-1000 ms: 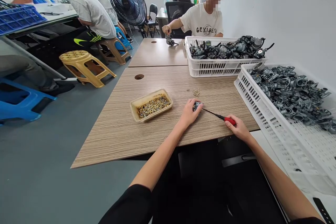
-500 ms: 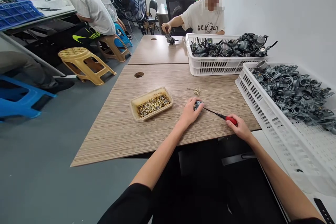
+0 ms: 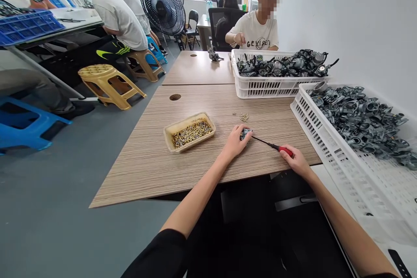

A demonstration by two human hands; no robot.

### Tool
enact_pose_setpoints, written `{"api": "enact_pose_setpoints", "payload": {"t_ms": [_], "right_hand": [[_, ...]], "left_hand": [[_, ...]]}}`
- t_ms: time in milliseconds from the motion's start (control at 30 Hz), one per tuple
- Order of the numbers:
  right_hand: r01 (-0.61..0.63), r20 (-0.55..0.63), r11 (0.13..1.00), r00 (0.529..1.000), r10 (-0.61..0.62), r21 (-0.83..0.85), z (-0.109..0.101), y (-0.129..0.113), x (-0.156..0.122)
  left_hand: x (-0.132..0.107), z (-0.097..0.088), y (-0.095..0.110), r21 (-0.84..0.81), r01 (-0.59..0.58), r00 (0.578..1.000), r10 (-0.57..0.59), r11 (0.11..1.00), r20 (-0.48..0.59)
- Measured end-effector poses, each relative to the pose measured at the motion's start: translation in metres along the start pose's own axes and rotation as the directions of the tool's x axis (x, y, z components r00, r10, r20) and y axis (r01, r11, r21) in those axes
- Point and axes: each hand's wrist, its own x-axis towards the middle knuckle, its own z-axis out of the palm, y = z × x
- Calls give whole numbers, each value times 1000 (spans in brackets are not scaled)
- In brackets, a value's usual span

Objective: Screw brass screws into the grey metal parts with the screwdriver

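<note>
My left hand [image 3: 237, 141] is closed around a small grey metal carburetor body [image 3: 246, 133] and holds it against the table; the fingers cover much of it. In my right hand [image 3: 296, 160] is the red handle of a screwdriver [image 3: 285, 150]. Its long dark shaft points left, and the tip meets the right side of the carburetor body; the exact contact spot is too small to make out. Just beyond my left hand lies a little pile of brass screw-like parts [image 3: 244, 117]. To the left stands a cream tray [image 3: 169, 144] holding many similar brass parts.
A white crate [image 3: 260, 91] of dark carburetors stands at the back right. Nearer on the right, another white crate [image 3: 332, 134] holds grey metal bodies. Across the table [image 3: 137, 165] sits a co-worker [image 3: 257, 30], with a carburetor [image 3: 214, 55] nearby. Stools and a fan [image 3: 163, 8] are at left.
The co-worker opposite has let go of the carburetor on the far table and drawn the hand back. My hands keep the same hold; the view has tilted slightly.
</note>
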Motion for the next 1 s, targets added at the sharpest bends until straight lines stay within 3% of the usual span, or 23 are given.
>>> {"api": "enact_pose_setpoints", "payload": {"t_ms": [333,533,1000], "right_hand": [[-4,-38,1000,999,5,15,-1,8,-2],[-31,12,999,999,31,9,5,9,0],[-68,-73,981,994,83,183,5,14,-2]], "left_hand": [[-1,-1,-1,15,-18,1000,17,1000,26],[-2,0,6,16,-41,993,39,999,115],[1,2,4,-67,35,999,-34,997,5]]}}
